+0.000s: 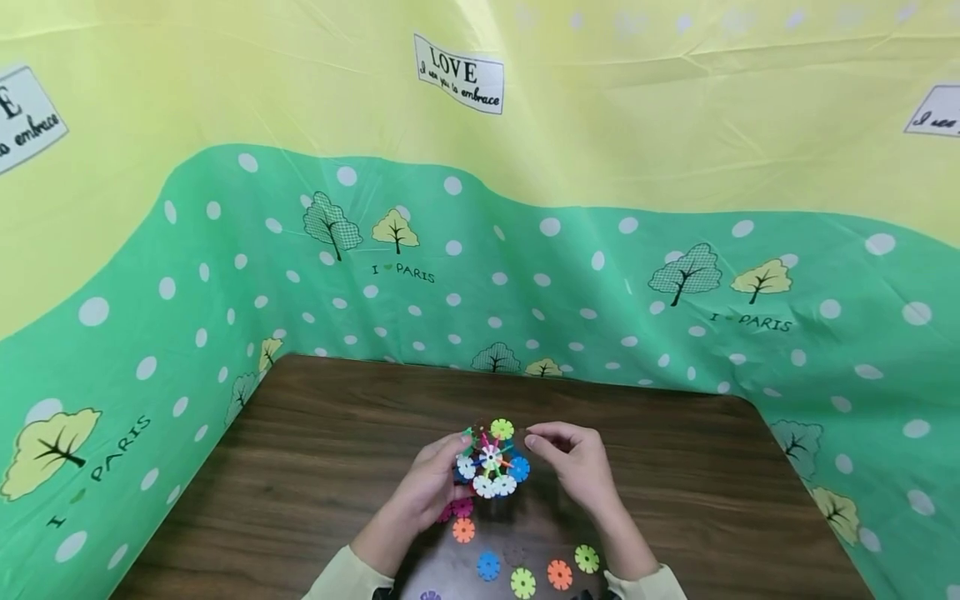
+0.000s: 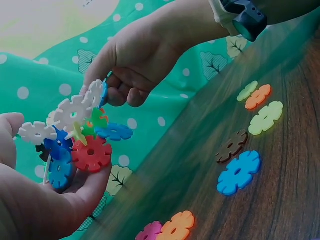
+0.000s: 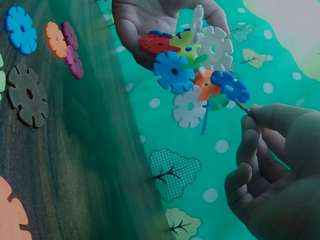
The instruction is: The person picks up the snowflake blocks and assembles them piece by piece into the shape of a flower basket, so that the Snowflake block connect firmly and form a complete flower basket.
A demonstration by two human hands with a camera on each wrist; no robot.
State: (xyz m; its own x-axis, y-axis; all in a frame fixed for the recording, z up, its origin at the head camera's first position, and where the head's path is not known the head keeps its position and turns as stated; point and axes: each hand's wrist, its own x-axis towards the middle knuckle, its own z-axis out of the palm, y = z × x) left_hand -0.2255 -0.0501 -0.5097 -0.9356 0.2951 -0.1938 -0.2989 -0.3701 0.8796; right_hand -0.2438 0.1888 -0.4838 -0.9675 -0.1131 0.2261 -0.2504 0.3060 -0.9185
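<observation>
My left hand point(image 1: 429, 483) holds a cluster of interlocked plastic snowflake discs point(image 1: 491, 458) above the table, in white, blue, red, green, yellow and orange. The fingers lie around one side of the cluster point(image 2: 75, 115) in the left wrist view. Between thumb and index finger, my right hand point(image 3: 275, 155) pinches a thin brown snowflake disc point(image 3: 243, 107), seen edge-on. Its far edge meets a dark blue disc point(image 3: 230, 87) on the cluster's outer side; whether it sits in a slot I cannot tell.
Loose discs lie on the dark wooden table point(image 1: 337, 417) nearer me: blue point(image 1: 488, 566), orange point(image 1: 559, 574), yellow-green point(image 1: 523, 583) and brown point(image 3: 27, 95). Another orange disc point(image 1: 463, 530) and pink discs point(image 1: 461, 507) lie below the left hand. A patterned green and yellow cloth point(image 1: 600, 275) hangs behind the table.
</observation>
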